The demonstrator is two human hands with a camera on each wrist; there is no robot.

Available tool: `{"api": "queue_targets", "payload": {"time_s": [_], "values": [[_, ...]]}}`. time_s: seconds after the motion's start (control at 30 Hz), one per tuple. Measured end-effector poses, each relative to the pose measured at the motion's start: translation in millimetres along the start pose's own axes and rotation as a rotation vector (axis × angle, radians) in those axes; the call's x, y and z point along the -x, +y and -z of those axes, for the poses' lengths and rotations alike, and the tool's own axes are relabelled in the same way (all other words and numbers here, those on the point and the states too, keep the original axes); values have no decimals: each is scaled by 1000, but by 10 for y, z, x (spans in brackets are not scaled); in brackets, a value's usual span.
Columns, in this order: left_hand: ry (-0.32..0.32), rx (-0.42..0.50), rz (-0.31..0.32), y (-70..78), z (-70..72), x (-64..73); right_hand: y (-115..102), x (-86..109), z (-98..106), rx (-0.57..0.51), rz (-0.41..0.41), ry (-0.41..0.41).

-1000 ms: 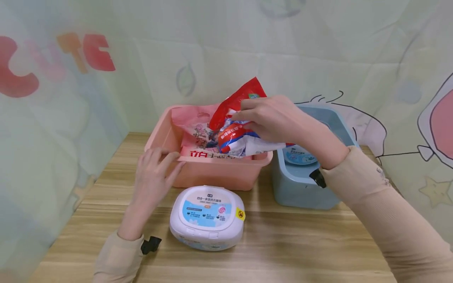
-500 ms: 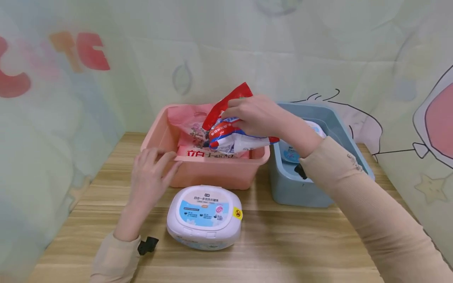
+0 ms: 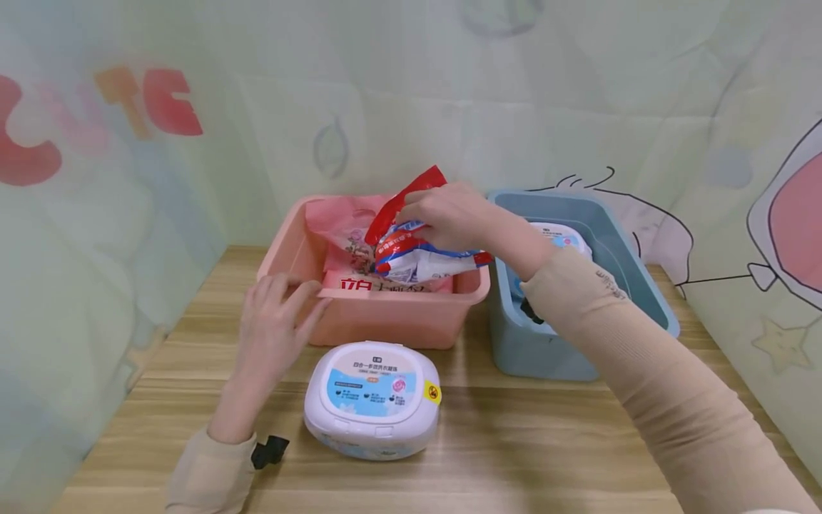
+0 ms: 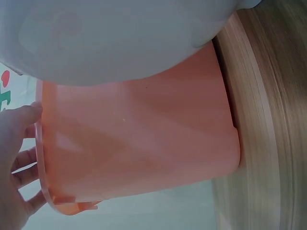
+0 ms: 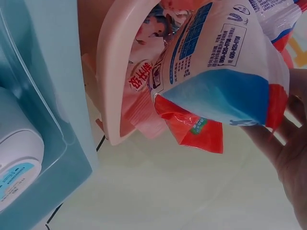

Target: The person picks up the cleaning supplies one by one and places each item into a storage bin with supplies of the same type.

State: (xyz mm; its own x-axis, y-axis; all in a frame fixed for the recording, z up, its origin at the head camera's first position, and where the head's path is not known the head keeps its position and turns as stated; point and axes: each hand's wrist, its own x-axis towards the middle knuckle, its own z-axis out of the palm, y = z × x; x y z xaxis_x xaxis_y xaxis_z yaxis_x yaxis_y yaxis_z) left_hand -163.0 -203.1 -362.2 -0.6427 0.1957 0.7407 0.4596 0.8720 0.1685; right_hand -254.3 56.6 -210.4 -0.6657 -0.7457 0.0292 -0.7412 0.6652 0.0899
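My right hand (image 3: pixel 446 214) grips a red, white and blue plastic bag (image 3: pixel 398 260) printed with Chinese characters. It holds the bag over the right part of a pink plastic bin (image 3: pixel 385 321). Inside that bin lies a pink bag (image 3: pixel 343 246) with flowers on it, partly covered by the red one. The right wrist view shows the white and blue back of the held bag (image 5: pixel 220 62). At the bin's front left rim, my left hand (image 3: pixel 272 321) holds the edge, its thumb (image 4: pixel 31 112) at the rim and its fingers beyond it.
To the right stands a blue bin (image 3: pixel 546 357) with a white container (image 3: pixel 565 235) in it, partly hidden by the right arm. A white lidded tub (image 3: pixel 372 407) with a blue label sits on the wooden table (image 3: pixel 514 450) before the pink bin. Printed cloth hangs behind.
The red, white and blue bag has moved left and lower with my right hand, further over the pink bin. My left hand stays at the rim.
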Motion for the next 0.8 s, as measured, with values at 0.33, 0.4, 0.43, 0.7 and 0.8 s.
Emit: {"api": "queue_targets", "payload": {"time_s": [0.33, 0.4, 0.43, 0.7, 0.8], "values": [[28, -3, -18, 3, -37, -19, 72, -72, -118, -58, -35, -29], [37, -3, -26, 2, -43, -23, 80, -80, -147, -76, -37, -29], [43, -2, -31, 0, -45, -25, 83, -86, -161, -81, -35, -28], [41, 1, -33, -21, -37, -32, 88, -156, -268, -82, -28, -7], [31, 3, -26, -18, -30, -27, 87, -173, -304, -91, -48, -18]]}}
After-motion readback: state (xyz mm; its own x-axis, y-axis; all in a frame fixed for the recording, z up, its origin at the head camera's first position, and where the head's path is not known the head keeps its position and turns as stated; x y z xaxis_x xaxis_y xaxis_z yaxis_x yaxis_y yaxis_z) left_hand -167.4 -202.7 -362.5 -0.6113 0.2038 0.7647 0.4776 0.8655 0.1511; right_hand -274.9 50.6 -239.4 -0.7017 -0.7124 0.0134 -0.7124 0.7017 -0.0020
